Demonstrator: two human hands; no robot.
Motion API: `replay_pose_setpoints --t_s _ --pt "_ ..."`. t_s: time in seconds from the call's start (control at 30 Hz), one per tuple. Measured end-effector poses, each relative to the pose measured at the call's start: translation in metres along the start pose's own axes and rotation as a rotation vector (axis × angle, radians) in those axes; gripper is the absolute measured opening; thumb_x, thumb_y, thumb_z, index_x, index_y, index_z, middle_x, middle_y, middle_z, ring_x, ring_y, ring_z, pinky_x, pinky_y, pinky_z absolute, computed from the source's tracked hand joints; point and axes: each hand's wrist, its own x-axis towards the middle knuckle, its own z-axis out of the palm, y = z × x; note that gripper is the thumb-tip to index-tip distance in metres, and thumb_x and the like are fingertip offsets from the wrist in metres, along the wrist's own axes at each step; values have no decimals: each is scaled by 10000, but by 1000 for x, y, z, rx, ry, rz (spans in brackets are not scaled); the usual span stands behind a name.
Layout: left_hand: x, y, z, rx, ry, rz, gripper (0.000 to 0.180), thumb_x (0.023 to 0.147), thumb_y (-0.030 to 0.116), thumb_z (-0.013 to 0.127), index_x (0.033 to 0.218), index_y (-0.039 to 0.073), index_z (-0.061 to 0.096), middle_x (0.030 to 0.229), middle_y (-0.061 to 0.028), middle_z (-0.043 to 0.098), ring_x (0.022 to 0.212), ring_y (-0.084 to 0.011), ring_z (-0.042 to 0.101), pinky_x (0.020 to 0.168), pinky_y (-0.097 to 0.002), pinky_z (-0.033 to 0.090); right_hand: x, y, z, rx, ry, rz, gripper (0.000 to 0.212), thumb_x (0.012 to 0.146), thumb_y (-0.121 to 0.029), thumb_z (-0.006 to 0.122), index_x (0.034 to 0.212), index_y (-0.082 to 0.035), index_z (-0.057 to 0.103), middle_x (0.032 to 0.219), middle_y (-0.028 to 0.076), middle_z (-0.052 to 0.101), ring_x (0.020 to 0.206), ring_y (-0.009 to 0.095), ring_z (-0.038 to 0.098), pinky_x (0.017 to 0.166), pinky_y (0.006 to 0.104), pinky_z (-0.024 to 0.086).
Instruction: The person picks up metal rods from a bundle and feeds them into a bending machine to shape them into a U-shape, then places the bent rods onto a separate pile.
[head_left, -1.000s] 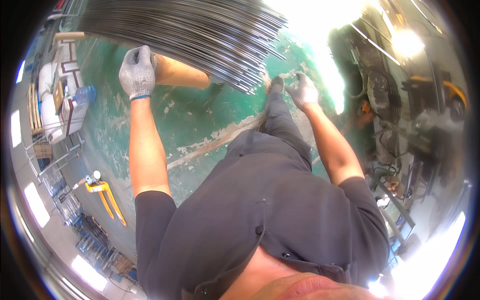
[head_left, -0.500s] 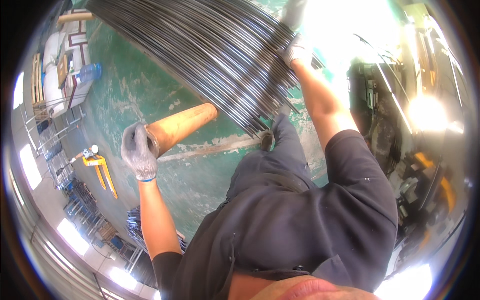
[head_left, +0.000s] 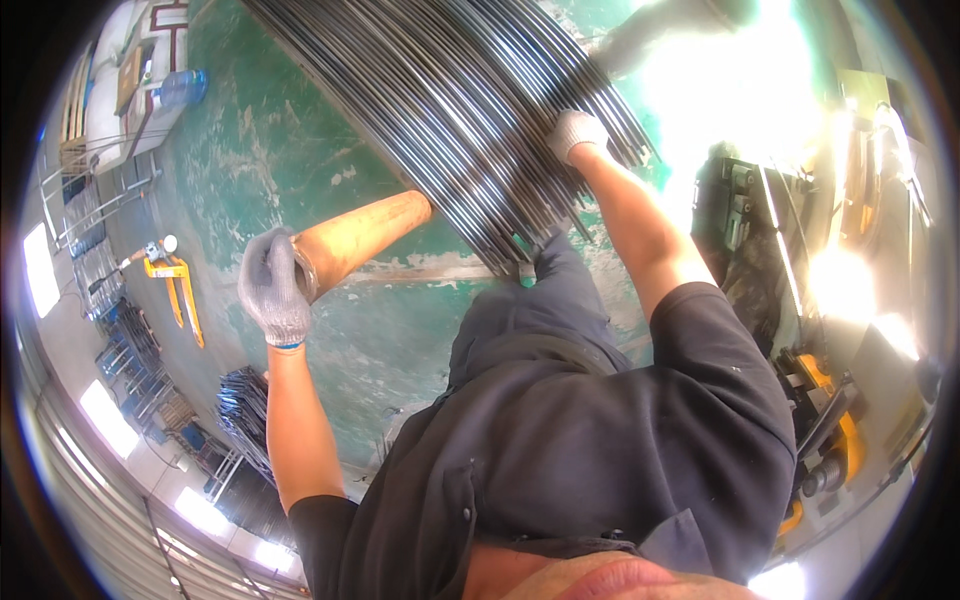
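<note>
In a grey knit glove, my left hand is closed on the near rim of a brown cardboard tube. The tube slants away to the right, its far end beside a wide layer of long, thin metal rods. My right hand, in a pale glove, lies over the rods near their right side. Its fingers are curled down around rods, though the fingertips are hidden. The rods lie side by side, and their uneven near ends reach toward my legs.
Under everything spreads a worn green floor. At the left stand a yellow pallet truck, a blue water jug and a bundle of dark metal parts. Machinery with yellow parts fills the right, beside strong glare.
My right hand has moved left and nearer across the rods, away from their right edge. My left hand keeps its hold on the tube. The whole view has shifted slightly.
</note>
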Motion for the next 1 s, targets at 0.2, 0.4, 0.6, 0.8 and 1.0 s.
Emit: replay_pose_setpoints --t_s 0.2,0.4,0.6,0.8,1.0 --pt "-4 -12 -4 -84 -10 -13 177 1018 116 616 1036 -41 695 966 -53 700 917 -118 612 865 -270 479 -9 23 -14 337 -26 -61 555 731 -350 847 1161 -9 760 1117 207 759 1045 302 738 954 367 568" --pt "-6 -22 0 -103 67 52 177 1011 127 654 1055 -37 702 967 -64 712 915 -130 642 882 -284 504 -49 4 -36 324 -78 -23 586 782 -495 800 1165 -53 768 1154 201 751 1098 325 723 986 392 554" --pt "-17 -12 2 -93 169 272 138 1004 101 654 1022 -26 706 958 -99 739 889 -153 694 837 -294 533 -111 -9 -47 342 -82 -37 499 839 -457 762 1085 -23 784 1041 222 761 1033 343 737 939 414 566" --pt "-37 12 -1 273 356 794 137 887 33 682 1017 -6 705 1003 -150 727 961 -366 684 905 -446 549 -174 -2 -10 220 91 -42 522 961 -480 626 1062 13 766 1075 262 733 1037 421 714 929 467 560" --pt "-101 25 84 -264 -32 743 256 871 81 749 1111 15 688 997 -111 714 977 -268 685 920 -376 551 -338 39 31 382 62 101 538 964 -505 661 1101 8 745 1024 299 714 1016 447 696 885 485 537"
